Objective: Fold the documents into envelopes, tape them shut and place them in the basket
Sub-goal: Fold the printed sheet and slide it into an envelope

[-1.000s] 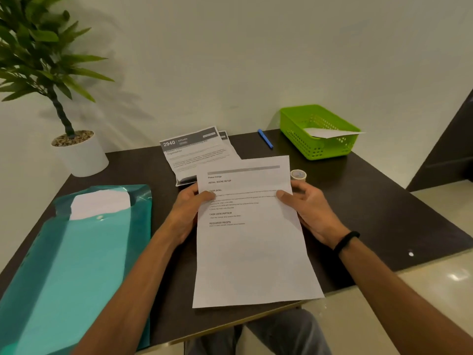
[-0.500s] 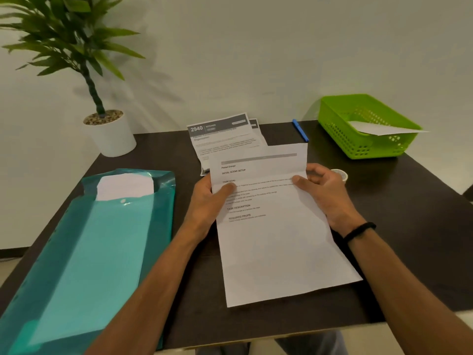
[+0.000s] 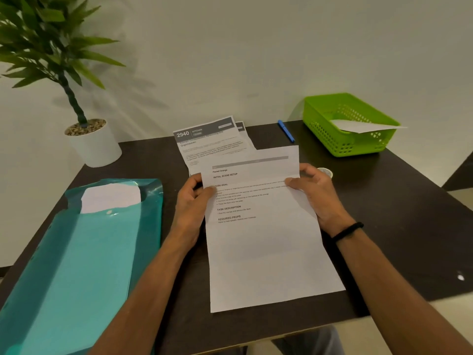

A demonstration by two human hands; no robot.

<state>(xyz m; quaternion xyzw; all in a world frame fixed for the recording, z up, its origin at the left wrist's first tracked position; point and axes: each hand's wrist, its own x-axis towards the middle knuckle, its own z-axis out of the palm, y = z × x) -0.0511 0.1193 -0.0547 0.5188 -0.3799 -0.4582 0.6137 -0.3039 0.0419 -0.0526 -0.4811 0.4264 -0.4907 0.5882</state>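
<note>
Printed sheet [image 3: 263, 226], near the green basket [image 3: 345, 124], pinched by left hand [image 3: 192, 201] and right hand [image 3: 317, 193]; uneven thumbs could skew the crease.

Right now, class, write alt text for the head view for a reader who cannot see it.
Both hands, left hand and right hand, pinch the side edges of a printed sheet over a dark table. A green basket holding a paper sits far right, a teal folder left.

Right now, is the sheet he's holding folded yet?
Mostly spread: the sheet lies flat; only its top edge lifts between both thumbs.
</note>
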